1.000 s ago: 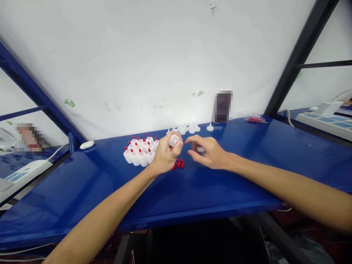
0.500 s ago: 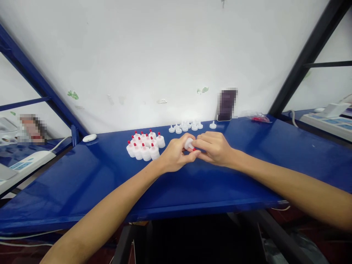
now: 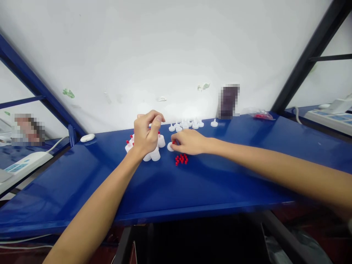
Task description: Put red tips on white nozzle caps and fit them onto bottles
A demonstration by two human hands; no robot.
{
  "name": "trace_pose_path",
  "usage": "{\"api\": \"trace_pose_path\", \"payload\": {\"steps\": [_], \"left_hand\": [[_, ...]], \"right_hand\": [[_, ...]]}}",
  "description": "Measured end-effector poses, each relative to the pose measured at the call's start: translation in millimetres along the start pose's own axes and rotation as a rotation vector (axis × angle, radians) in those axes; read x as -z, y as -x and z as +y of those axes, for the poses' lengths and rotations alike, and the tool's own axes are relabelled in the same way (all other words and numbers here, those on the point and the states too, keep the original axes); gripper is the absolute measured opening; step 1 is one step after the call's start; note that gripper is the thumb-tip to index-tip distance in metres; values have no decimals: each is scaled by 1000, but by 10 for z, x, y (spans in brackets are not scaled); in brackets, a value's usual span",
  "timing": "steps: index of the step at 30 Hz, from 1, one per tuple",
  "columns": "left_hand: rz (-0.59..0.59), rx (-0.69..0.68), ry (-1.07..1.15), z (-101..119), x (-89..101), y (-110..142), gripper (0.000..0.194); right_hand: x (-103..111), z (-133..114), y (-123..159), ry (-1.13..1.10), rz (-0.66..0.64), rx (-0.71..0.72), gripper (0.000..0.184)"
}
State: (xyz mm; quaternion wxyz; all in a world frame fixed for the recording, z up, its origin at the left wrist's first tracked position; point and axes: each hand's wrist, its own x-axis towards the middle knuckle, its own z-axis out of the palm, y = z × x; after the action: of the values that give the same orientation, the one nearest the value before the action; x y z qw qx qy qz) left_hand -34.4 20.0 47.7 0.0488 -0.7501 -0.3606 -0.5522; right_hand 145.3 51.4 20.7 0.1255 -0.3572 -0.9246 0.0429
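The person's right hand (image 3: pixel 189 142) is at the middle of the blue counter (image 3: pixel 203 187), its thumb and fingers closed in a pinch on a white nozzle cap with a red tip (image 3: pixel 170 147). The cap's round base shows at the left of the fingertips, low over the counter; whether it touches the surface I can't make out from here. The left hand (image 3: pixel 147 132) is raised in front of the white bottles (image 3: pixel 155 154), fingers loosely curled and the thumb up near the index finger; I cannot tell whether anything is inside it. It hides part of that group, which stands packed together on the left, with red tips showing on several. Just to the near side of the right hand lies a loose cluster of small red caps (image 3: pixel 182 160). Beyond that hand, toward the wall (image 3: pixel 176 55), stand white nozzle lids (image 3: pixel 185 124) with spouts pointing up, and a single lid (image 3: pixel 214 123) sits apart to their right. Farther right, a blurred dark phone (image 3: pixel 228 102) leans on the wall, then comes a clear plastic bag (image 3: pixel 261 115) with something red in it. A white oval case (image 3: pixel 87 138) lies at the far left of the counter.
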Motion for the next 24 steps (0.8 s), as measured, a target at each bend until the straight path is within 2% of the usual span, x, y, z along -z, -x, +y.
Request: {"api": "trace_pose_path", "payload": {"steps": [3, 6, 8, 10, 13, 16, 18, 20, 24], "left_hand": [[3, 39, 10, -18, -3, 7, 26], [3, 42, -9, -25, -9, 14, 24], [-16, -21, -69, -19, -18, 17, 26], [-74, -147, -185, 2, -36, 24, 31], [-296, -286, -368, 68, -95, 51, 37], [-645, -274, -391, 140, -177, 108, 40], [-809, -256, -341, 161, -222, 159, 34], [-880, -270, -312, 153, -247, 208, 29], [-942, -324, -365, 96, -264, 265, 27]], "right_hand": [[-43, -114, -159, 43, -101, 37, 29], [-29, -128, -175, -42, -40, 46, 36], [19, -61, -102, -110, 18, 36, 36], [75, 57, 23, -155, 54, 31, 28], [102, 278, 260, -261, 79, 39, 18], [31, 492, 481, -356, 110, 0, 29], [-41, 603, 588, -371, 142, -35, 30], [-100, 673, 656, -352, 182, -37, 32], [-144, 687, 694, -298, 212, -20, 40]]}}
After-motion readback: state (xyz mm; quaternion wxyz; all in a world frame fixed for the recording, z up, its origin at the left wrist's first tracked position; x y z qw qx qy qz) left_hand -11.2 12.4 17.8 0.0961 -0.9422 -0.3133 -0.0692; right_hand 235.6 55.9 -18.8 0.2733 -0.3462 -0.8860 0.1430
